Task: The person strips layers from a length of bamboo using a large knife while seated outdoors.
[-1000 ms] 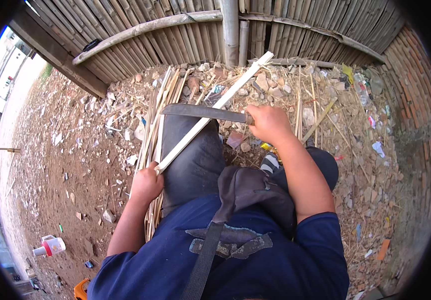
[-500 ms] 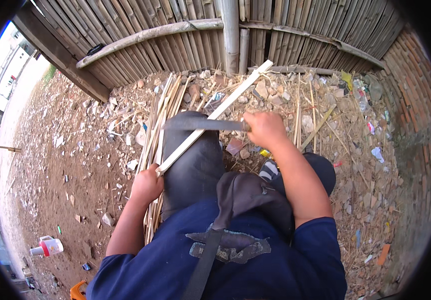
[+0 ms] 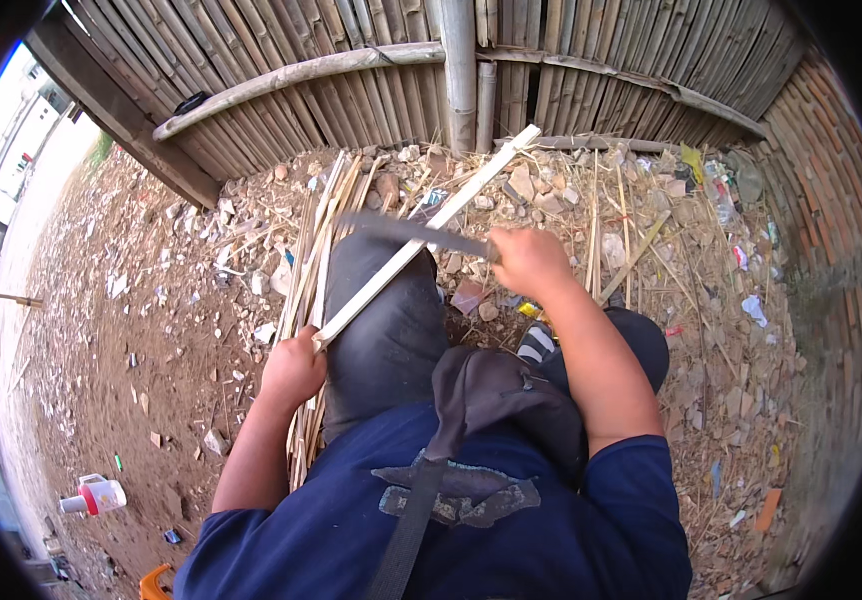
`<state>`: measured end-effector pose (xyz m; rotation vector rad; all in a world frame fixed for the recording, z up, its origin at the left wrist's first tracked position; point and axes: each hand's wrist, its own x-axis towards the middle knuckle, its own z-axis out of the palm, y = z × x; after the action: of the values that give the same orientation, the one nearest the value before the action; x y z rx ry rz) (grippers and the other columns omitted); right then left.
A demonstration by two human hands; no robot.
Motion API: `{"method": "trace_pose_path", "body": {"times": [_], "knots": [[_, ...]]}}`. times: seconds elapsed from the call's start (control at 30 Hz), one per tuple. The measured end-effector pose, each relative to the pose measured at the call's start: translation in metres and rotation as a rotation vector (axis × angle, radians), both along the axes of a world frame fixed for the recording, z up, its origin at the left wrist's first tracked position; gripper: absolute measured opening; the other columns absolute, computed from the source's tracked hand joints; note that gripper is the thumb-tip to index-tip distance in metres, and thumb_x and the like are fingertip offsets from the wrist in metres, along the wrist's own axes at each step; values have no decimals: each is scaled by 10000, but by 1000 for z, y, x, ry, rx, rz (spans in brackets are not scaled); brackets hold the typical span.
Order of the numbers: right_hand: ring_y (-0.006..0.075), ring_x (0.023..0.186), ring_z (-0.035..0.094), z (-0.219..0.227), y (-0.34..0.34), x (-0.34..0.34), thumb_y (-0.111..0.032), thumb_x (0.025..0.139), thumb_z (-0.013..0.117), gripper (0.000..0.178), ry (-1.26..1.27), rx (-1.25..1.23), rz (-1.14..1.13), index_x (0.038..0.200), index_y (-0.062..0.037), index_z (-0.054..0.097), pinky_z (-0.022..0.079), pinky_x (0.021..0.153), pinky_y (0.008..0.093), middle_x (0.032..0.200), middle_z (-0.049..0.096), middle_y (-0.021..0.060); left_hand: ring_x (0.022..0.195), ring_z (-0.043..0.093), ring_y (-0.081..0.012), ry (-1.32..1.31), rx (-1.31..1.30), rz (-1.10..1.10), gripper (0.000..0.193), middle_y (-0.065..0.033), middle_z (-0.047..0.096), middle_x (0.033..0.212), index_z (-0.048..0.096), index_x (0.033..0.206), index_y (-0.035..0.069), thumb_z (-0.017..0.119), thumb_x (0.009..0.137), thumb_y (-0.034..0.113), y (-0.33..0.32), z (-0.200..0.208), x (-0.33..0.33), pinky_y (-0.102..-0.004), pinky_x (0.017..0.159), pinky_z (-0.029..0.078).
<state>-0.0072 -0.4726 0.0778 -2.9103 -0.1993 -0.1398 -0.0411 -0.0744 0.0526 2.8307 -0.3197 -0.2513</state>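
Observation:
My left hand (image 3: 293,372) is closed around the near end of a long, pale split bamboo strip (image 3: 369,287). The strip slants across my left thigh, its far end pointing up and right toward the fence. In my right hand (image 3: 531,264) is the handle of a machete (image 3: 456,242), fingers wrapped round it. Its dark blade points left and crosses the strip above my knee; the tip is smeared by motion. I cannot tell whether the edge touches the strip. Beside my left leg lies a bundle of similar thin strips (image 3: 309,262).
A bamboo fence (image 3: 351,95) stands ahead, and a brick wall (image 3: 836,180) rises at the right. Stones and litter cover the ground. Loose strips (image 3: 593,235) lie right of my right hand. A white and red plastic container (image 3: 101,495) rests at the lower left.
The machete's blade has tilted, its tip swinging farther from me. The strip's far end has shifted slightly left and nearer. My left hand stays gripped at almost the same spot.

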Motion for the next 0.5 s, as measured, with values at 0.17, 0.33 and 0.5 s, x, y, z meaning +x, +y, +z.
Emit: {"method": "trace_pose_path", "body": {"times": [0.17, 0.33, 0.5], "knots": [[380, 840, 710, -25, -49, 24, -217, 825, 695, 200, 68, 320, -292, 1000, -126, 663, 559, 733, 496, 871, 722, 147, 818, 685, -476, 15, -66, -18, 340, -287, 689, 826, 629, 1151, 17, 544, 841, 128, 15, -13, 2, -572, 796, 549], [376, 835, 709, -17, -43, 19, -218, 829, 699, 208, 50, 221, -311, 1009, -119, 671, 554, 774, 494, 850, 717, 160, 816, 689, -472, -13, -44, -24, 375, -290, 691, 824, 630, 1173, -8, 535, 831, 113, 15, -10, 7, -563, 799, 554], [361, 803, 711, -3, -10, 8, -220, 801, 732, 226, -64, 14, 23, 972, -120, 622, 567, 737, 497, 839, 710, 125, 799, 685, -476, 13, -64, -15, 382, -295, 687, 817, 627, 1178, -21, 534, 831, 109, 11, -14, 0, -557, 788, 559]]}}
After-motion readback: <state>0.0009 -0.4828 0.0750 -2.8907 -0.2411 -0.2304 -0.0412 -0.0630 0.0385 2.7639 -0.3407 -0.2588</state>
